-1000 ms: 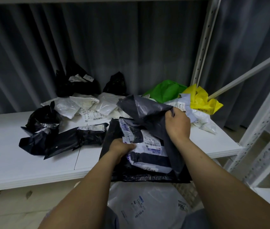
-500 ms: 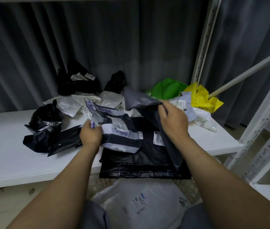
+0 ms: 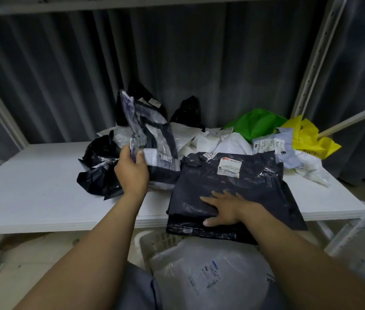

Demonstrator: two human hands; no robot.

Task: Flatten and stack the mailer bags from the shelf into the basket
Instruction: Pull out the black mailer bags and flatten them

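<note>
Left grip (image 3: 132, 173) is closed, thumb and fingers pinching the lower edge of one black-and-white mailer bag (image 3: 152, 139), which stands upright at about 10 o'clock from the middle of the shelf (image 3: 31, 186). Right grip (image 3: 224, 209) is fully spread, its straight fingers and palm pressing flat on one black mailer bag (image 3: 233, 186). This bag lies at 6 o'clock on the shelf and carries two white labels near its far edge. Its near edge hangs over the front of the shelf, above the basket (image 3: 154, 240).

One white lattice basket sits below the shelf at 6 o'clock. In it lies one white mailer bag (image 3: 210, 271), flat, printed label up.

Loose bags lie on the shelf around the pressed one:
- At 9 o'clock, touching the left wrist, are crumpled black bags (image 3: 98, 177). They look like two, but the folds run together and they may be one.
- At 12 o'clock, against the grey curtain (image 3: 199, 63), two more black bags (image 3: 188, 110) stand up.
- In front of those sits a heap of white bags (image 3: 221, 142).
- At 2 o'clock lie one green bag (image 3: 257, 124), one yellow bag (image 3: 308, 139) and one pale blue bag (image 3: 275, 148) with a label.
- At 3 o'clock is one clear-white bag (image 3: 311, 168), just beside the pale blue one.
</note>
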